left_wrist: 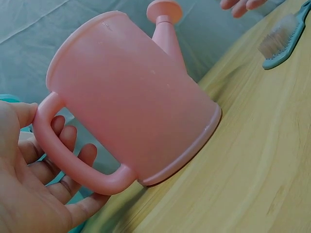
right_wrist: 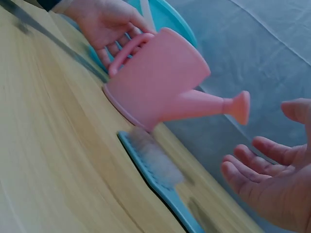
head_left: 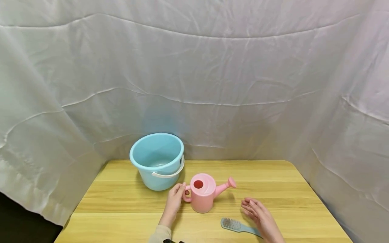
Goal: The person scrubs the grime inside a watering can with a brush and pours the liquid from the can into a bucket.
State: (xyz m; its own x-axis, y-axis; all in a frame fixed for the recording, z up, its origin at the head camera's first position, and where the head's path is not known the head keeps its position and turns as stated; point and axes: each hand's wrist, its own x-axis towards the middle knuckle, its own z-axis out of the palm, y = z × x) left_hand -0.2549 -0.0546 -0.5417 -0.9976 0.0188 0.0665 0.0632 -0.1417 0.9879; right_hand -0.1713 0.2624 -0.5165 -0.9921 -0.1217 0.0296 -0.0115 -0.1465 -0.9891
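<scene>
A pink watering can [head_left: 203, 199] stands upright on the table, its spout pointing right. My left hand [head_left: 174, 201] is at its handle; in the left wrist view the fingers [left_wrist: 68, 138] pass through the loop and curl round it. My right hand [head_left: 260, 217] hovers to the right of the spout, fingers loosely bent and holding nothing. Below it lies a blue brush [head_left: 232, 224], bristles up, its handle partly hidden by the right hand in the head view.
A light blue bucket [head_left: 158, 180] with a white handle [head_left: 170, 175] stands behind and left of the watering can. Grey curtains [head_left: 212, 74] hang at the back and sides of the wooden table [head_left: 258, 172].
</scene>
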